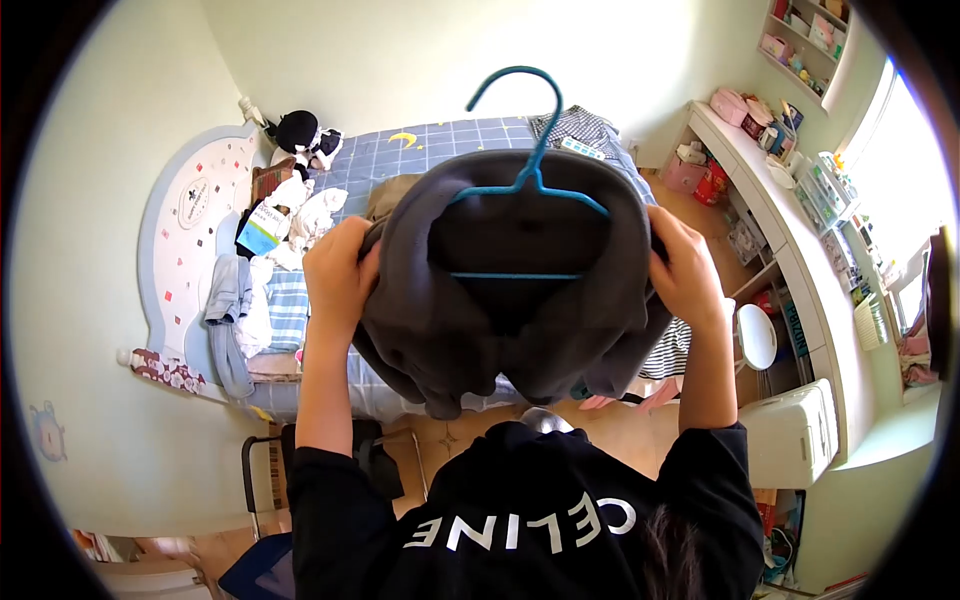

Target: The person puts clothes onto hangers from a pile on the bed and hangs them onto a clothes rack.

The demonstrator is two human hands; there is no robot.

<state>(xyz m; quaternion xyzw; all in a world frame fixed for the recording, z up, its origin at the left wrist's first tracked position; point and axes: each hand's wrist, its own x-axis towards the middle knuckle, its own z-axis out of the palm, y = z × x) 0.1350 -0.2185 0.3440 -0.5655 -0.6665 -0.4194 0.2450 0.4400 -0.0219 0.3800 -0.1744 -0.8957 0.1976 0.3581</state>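
Black shirt (510, 485): lettering "CELINE" (512, 532), inverted in view. Left hand (336, 272) and right hand (690, 262): fingers clamped on opposite sides of dark grey garment (425, 345), raised before the bed (455, 137). Blue hanger (525, 183): inside collar (628, 225). Headboard oval (194, 202): print illegible

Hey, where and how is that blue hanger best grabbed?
Probably take the blue hanger by its neck, coming from the hook end, fingers pinching the thin rod. The neck stands bare beyond the dark garment's collar, while the arms and crossbar sit within the opening. The left hand and right hand grip the garment's sides, clear of it.
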